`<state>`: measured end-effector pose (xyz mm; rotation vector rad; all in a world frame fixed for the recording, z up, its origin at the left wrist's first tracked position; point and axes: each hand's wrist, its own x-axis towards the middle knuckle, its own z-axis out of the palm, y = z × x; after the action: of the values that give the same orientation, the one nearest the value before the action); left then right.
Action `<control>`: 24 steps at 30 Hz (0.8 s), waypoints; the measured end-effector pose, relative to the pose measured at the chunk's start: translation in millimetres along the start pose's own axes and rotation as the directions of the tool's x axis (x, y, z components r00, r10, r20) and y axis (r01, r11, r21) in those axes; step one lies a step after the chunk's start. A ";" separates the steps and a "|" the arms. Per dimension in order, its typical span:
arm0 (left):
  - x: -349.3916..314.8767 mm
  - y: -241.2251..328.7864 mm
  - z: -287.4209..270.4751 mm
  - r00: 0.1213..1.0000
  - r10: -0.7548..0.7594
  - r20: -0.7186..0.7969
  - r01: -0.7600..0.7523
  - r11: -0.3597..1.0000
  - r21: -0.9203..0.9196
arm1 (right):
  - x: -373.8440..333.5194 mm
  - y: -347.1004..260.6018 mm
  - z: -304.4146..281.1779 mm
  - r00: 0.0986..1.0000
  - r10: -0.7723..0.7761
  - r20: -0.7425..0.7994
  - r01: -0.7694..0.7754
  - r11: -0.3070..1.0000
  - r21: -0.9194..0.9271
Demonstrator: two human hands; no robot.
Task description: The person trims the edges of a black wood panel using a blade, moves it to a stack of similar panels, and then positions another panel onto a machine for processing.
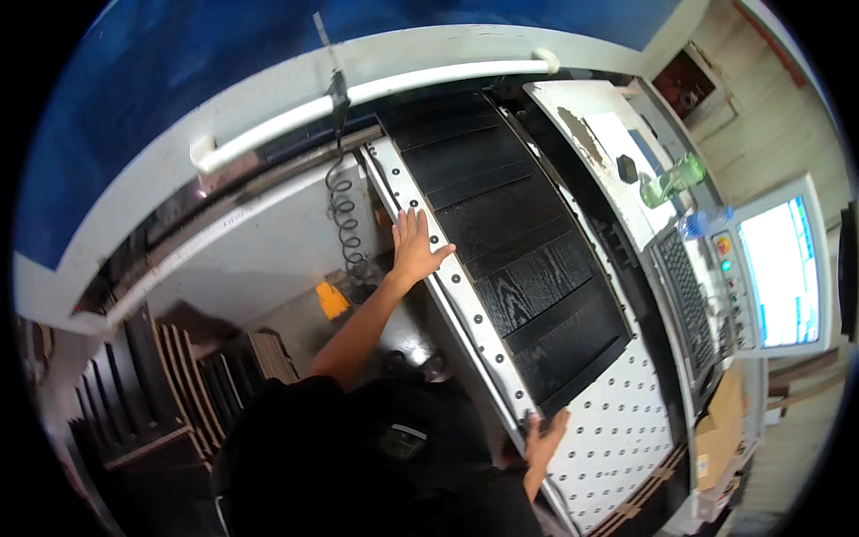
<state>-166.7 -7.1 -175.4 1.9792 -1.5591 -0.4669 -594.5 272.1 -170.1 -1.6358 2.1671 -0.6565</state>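
Observation:
A wide black wood-grain panel (537,277), stepped into several raised slats, lies along a silver work table (617,430) dotted with small round studs. My left hand (415,251) rests on the table's studded left rim, fingers spread and thumb toward the panel's edge. Down at the panel's near end, my right hand (542,444) is by its left corner, finger and thumb apart, touching or nearly touching the end slat. Neither hand grips anything that I can see.
Right of the table, a console holds a keyboard (684,291), a lit monitor (780,273) and a green bottle (673,179). A white rail (429,79) crosses the blue machine beyond. A coiled cable (344,210) hangs left above an orange-yellow object (332,301). Stacked dark boards (134,394) stand lower left.

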 end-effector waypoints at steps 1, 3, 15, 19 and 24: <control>5.1 -3.9 -5.2 0.998 -0.006 0.060 0.004 0.999 0.033 | 4.9 -11.3 1.2 1.000 -0.003 0.011 0.002 1.000 0.025; 16.0 -11.1 -0.3 0.997 0.037 0.065 -0.039 0.999 0.032 | 14.4 -23.7 -8.7 0.997 -0.073 -0.038 0.073 0.997 0.013; 88.2 -1.7 23.4 0.998 0.018 0.062 -0.026 0.992 0.126 | 84.2 -30.1 2.5 0.983 -0.162 -0.082 0.159 0.987 -0.041; 135.7 -9.9 25.4 0.999 0.006 0.034 -0.011 0.989 0.150 | 127.8 -61.4 11.1 0.984 -0.150 -0.094 0.149 0.989 -0.012; 178.0 -10.1 27.4 0.995 -0.051 0.081 0.034 0.979 0.202 | 159.1 -65.8 28.1 0.985 -0.114 -0.131 0.122 0.991 0.054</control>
<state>-129.0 -182.8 -189.7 2.1732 -1.6763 -0.4311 -570.5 99.8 -156.7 -1.7436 2.1259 -0.8765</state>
